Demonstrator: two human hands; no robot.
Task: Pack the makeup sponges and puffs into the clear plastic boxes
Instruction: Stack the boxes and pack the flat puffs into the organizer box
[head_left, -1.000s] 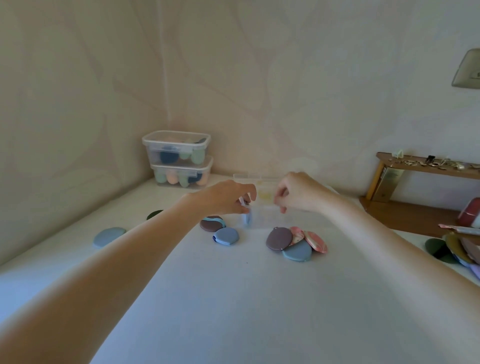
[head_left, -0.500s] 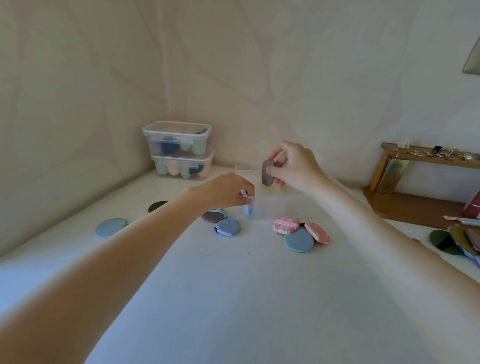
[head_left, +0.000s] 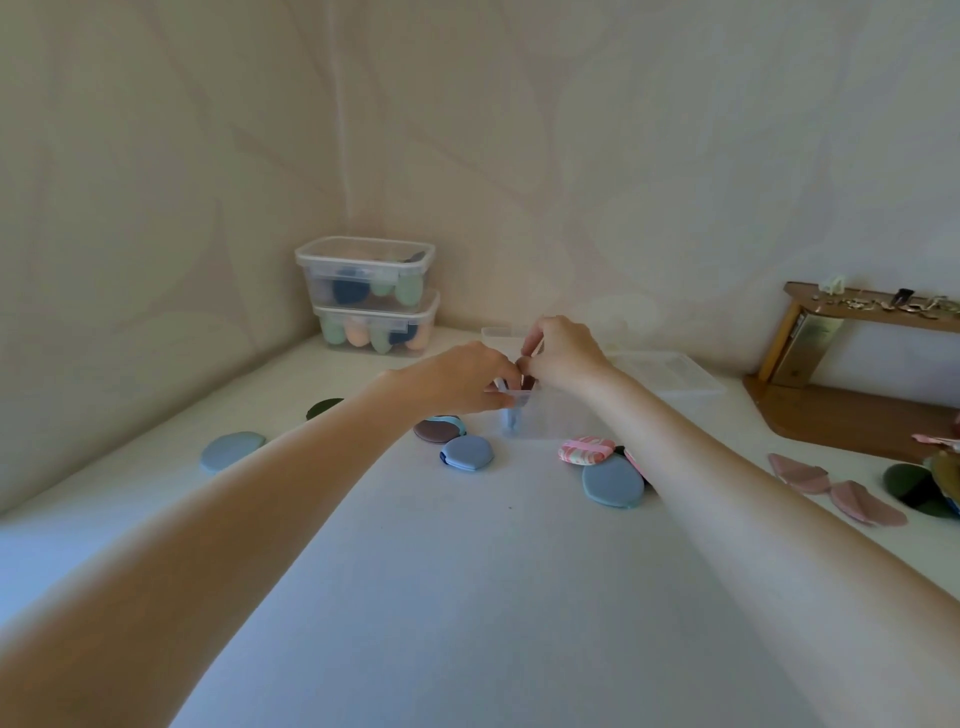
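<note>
Pale patterned walls meet in a corner behind the white tabletop (head_left: 467, 597). Near frame centre stands an open clear box (head_left: 563, 418). I see the left hand (head_left: 457, 382) with fingers curled over the box's near-left rim, gripping it. The right hand (head_left: 563, 351) sits above the opening, fingertips pinched on a dark puff (head_left: 527, 382), mostly hidden; whether it touches the box floor I cannot tell.

Risks, as I judge them:
1. The box is light; if the rim grip slackens, downward pressure could tip or slide it.
2. A puff released on edge may spring out or jam against the blue piece (head_left: 510, 418) already standing inside.
3. The right forearm crosses just above the pink striped puff (head_left: 587, 450) and could sweep it away.

Count:
- Filled, lidded boxes (head_left: 371, 296): two, stacked, upper left of centre.
- Loose lid (head_left: 670, 369): one, right of the box.
- Blue puffs on the tabletop: three visible.
- Brown puff (head_left: 436, 430): one.
- Dark green puff (head_left: 323, 408): one at left.
- Pink pieces (head_left: 831, 488), right edge: two.
</note>
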